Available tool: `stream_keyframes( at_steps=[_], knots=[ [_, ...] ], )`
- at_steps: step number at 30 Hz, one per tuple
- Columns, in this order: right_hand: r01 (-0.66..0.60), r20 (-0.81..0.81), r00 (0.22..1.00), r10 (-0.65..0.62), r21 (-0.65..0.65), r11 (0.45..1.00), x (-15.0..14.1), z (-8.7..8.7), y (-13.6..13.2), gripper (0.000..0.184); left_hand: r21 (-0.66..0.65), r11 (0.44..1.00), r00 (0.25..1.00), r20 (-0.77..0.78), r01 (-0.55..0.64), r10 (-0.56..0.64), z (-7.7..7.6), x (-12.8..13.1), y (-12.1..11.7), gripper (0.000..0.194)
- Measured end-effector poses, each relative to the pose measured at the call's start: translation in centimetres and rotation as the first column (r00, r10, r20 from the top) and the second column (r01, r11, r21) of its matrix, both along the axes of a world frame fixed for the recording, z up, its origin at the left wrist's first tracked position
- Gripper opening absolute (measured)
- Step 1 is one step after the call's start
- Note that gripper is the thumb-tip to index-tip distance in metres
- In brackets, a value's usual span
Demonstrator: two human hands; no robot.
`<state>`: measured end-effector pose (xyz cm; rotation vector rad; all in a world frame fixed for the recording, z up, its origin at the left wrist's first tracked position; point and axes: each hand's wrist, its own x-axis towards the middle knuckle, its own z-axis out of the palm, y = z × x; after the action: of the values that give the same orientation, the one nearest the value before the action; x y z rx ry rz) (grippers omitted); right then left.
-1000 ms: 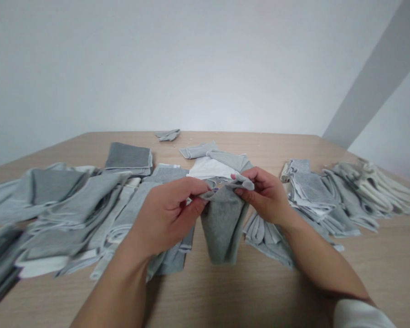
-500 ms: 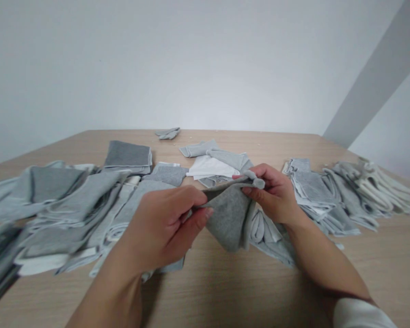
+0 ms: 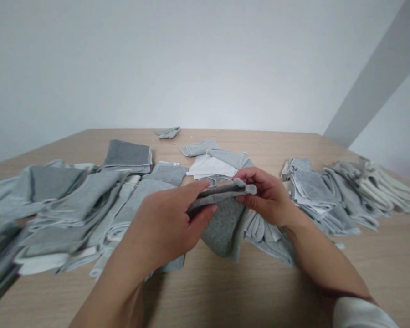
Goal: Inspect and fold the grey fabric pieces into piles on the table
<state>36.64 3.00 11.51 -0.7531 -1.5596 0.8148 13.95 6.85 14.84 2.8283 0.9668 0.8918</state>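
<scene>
A grey piece of fabric [image 3: 223,225] hangs between my two hands above the table, its upper edge folded into layers and its lower part drooping. My left hand [image 3: 171,223] grips the folded edge between thumb and fingers at the left. At the other end, my right hand [image 3: 264,196] pinches the corner, where two pale rolled ends stick out. Behind the held fabric lie a white cloth [image 3: 210,166] and light grey pieces [image 3: 230,158]. Partly covered by my right arm is a rolled grey bundle [image 3: 266,234].
Stacks of folded grey cloths [image 3: 82,196] spread over the left side of the wooden table [image 3: 198,296]. A dark grey folded stack [image 3: 128,155] stands behind them. More piles [image 3: 314,187] and cream strips [image 3: 379,182] lie right. A small scrap [image 3: 168,132] sits near the wall.
My right hand has shifted left, nearer my left hand. The fabric's upper edge now lies in flatter, closer layers, and my left hand holds more of it.
</scene>
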Motion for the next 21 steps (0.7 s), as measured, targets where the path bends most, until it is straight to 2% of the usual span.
stream_keyframes(
  at_steps=[2, 6, 9, 12, 14, 17, 19, 21],
  knots=[
    [-0.021, 0.037, 0.999, 0.022, -0.012, 1.000, 0.0, -0.2, 0.1, 0.026, -0.033, 0.998, 0.997, -0.041, 0.059, -0.060, 0.2, 0.0, 0.1, 0.014],
    [-0.013, 0.136, 0.991, 0.014, -0.005, 1.000, 0.2, -0.6, 0.3, 0.019, -0.019, 0.992, 0.991, 0.048, 0.124, -0.123, 0.5, -0.1, 0.2, 0.006],
    [0.011, 0.229, 0.973, -0.034, 0.101, 0.995, 0.4, -0.6, 0.5, 0.015, 0.007, 0.988, 0.982, 0.101, 0.157, -0.157, 0.3, 0.0, 0.3, 0.005],
    [0.046, 0.364, 0.921, -0.142, 0.260, 0.965, 0.6, -0.2, 0.5, 0.023, 0.066, 0.987, 0.988, 0.041, 0.148, -0.151, -0.1, 0.1, 0.4, 0.004],
    [0.065, 0.475, 0.846, -0.241, 0.357, 0.932, 0.7, 0.1, 0.3, 0.027, 0.115, 0.984, 0.991, -0.039, 0.133, -0.130, -0.4, 0.3, 0.5, 0.007],
    [0.045, 0.652, 0.657, -0.378, 0.466, 0.883, 0.7, 0.8, -0.6, 0.028, 0.168, 0.975, 0.984, -0.125, 0.147, -0.127, -0.4, 0.4, 0.4, 0.015],
    [0.008, 0.762, 0.505, -0.406, 0.466, 0.885, 0.4, 1.3, -1.3, 0.023, 0.133, 0.978, 0.972, -0.195, 0.159, -0.131, -0.4, 0.6, 0.1, 0.016],
    [-0.007, 0.862, 0.371, -0.347, 0.376, 0.927, -0.1, 1.7, -2.0, 0.020, 0.028, 0.989, 0.944, -0.301, 0.147, -0.132, -0.4, 0.7, -0.3, 0.015]
  ],
)
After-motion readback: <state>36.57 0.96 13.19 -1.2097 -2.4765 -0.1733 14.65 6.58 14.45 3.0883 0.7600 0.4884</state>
